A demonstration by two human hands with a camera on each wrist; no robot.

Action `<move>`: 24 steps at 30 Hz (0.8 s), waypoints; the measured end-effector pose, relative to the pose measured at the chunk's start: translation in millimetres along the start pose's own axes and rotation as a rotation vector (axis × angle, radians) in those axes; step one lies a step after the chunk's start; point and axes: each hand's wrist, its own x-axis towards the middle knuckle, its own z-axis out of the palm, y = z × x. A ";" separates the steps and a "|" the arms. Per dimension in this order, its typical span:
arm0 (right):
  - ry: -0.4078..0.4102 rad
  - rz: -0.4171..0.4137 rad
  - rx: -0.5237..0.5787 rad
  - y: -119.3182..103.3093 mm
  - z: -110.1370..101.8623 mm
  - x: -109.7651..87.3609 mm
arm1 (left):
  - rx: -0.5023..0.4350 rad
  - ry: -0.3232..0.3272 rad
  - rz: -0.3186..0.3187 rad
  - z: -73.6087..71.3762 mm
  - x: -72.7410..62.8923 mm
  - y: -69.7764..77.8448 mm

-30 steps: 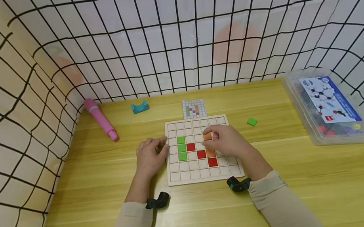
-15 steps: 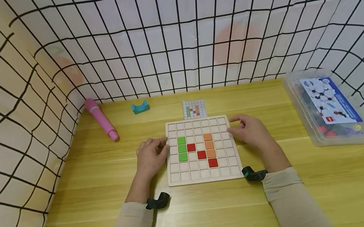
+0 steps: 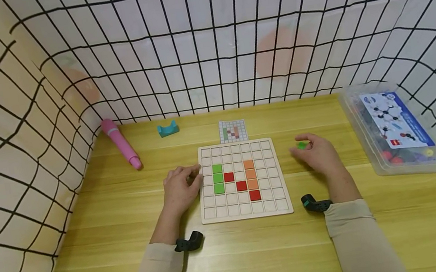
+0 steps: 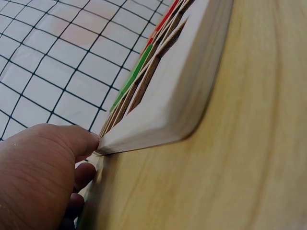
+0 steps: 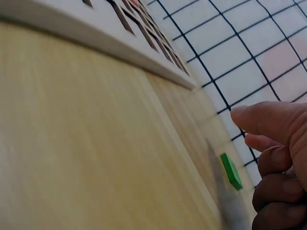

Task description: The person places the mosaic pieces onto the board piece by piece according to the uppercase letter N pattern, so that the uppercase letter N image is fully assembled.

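A square wooden grid board [image 3: 239, 209] lies on the table, with green tiles [image 3: 218, 178], red tiles [image 3: 241, 186] and orange tiles [image 3: 251, 174] in its cells. My left hand [image 3: 181, 189] rests at the board's left side, thumb and index fingertip against its edge; the left wrist view shows the thumb [image 4: 79, 141] right at the rim. To the right of the board, my right hand [image 3: 318, 154] reaches over a loose green tile [image 3: 302, 145], thumb and index finger spread around it. In the right wrist view that green tile [image 5: 231, 171] lies below the fingers, apart from them.
Behind the board lies a small pattern card [image 3: 232, 130]. A pink microphone-shaped object [image 3: 121, 144] and a teal curved piece [image 3: 167, 128] are at the back left. A clear plastic box [image 3: 394, 130] stands at the right. Gridded cloth walls [image 3: 202, 42] enclose the table.
My right hand has let go of an orange tile in the board and moved right to the loose green tile. The left hand has stayed at the board's edge.
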 end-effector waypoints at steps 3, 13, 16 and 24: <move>0.007 0.023 -0.016 4.1 -3.0 -0.3 | 0.000 -0.002 -0.002 -0.3 -0.5 0.3; 0.000 0.055 -0.043 14.0 -12.2 -1.7 | -0.006 0.000 -0.008 -0.8 -1.6 1.0; 0.001 0.052 -0.056 16.6 -12.7 -1.1 | -0.007 0.003 -0.007 -0.7 -1.7 1.1; 0.004 0.064 -0.054 19.0 -10.6 -1.4 | -0.001 -0.002 -0.010 -1.3 -1.8 2.1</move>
